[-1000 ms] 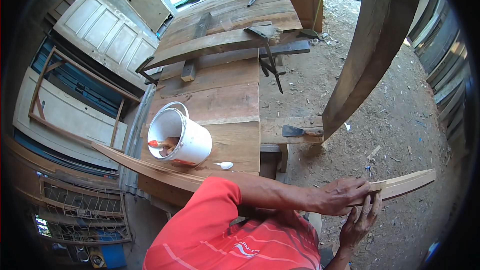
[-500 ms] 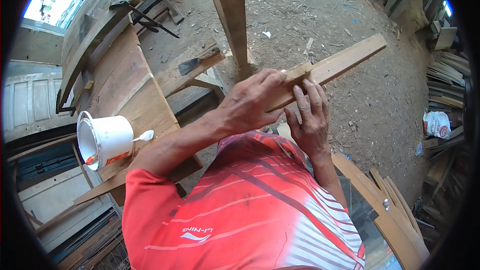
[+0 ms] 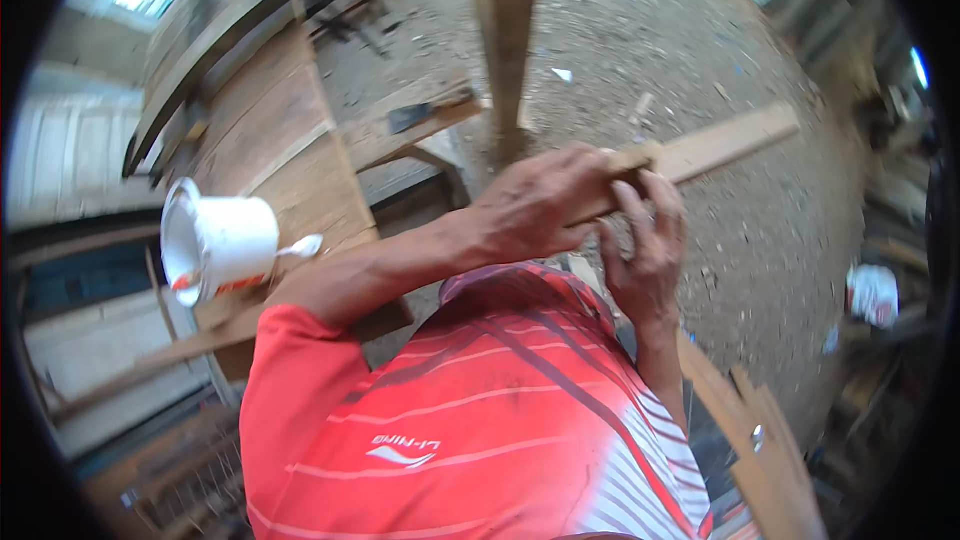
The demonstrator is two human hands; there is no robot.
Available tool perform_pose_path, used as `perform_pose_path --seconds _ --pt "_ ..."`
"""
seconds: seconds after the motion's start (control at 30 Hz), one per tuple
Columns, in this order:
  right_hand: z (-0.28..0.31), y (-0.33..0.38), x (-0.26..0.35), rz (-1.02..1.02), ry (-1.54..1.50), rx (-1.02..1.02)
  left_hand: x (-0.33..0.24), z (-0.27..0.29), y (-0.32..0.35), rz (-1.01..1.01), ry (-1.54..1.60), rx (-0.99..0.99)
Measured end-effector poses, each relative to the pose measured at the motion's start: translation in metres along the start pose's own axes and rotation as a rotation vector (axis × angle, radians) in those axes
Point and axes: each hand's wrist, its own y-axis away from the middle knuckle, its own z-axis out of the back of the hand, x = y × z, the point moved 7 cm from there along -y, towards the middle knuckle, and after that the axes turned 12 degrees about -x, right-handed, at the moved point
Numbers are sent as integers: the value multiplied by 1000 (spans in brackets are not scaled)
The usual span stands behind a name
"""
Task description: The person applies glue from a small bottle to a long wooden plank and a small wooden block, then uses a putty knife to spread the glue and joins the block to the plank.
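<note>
A long pale wooden bar (image 3: 735,143) slants up to the right in front of my chest. Its near part is covered by my left hand (image 3: 540,195), which is wrapped round it. A short wooden piece (image 3: 632,156) sits against the bar at my left fingertips; how the two meet is hidden. My right hand (image 3: 648,255) reaches up from below, its curled fingertips pressed on the bar and the short piece. Motion blurs the fingers somewhat.
Left of me a wooden workbench (image 3: 325,185) carries a white bucket (image 3: 235,240) lying on its side and a white spoon-like scoop (image 3: 300,246). Beyond it a bladed tool (image 3: 410,117) rests on a plank. An upright post (image 3: 507,40) stands ahead; a white bag (image 3: 873,295) lies far right.
The view has shifted, so the surroundings sit differently and look blurred. Both hands keep their hold on the wood, with the right fingers now curled closer to the short piece.
</note>
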Motion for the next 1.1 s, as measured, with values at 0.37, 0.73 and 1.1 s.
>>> perform_pose_path --seconds 0.37,0.73,1.1 --pt "-5 7 -7 41 -72 0 3 1 1 14 -25 -8" --pt "-10 14 -5 19 -37 -34 2 0 0 -7 -26 -10" --pt "-8 5 -1 0 -19 -44 2 -1 0 16 -31 3"
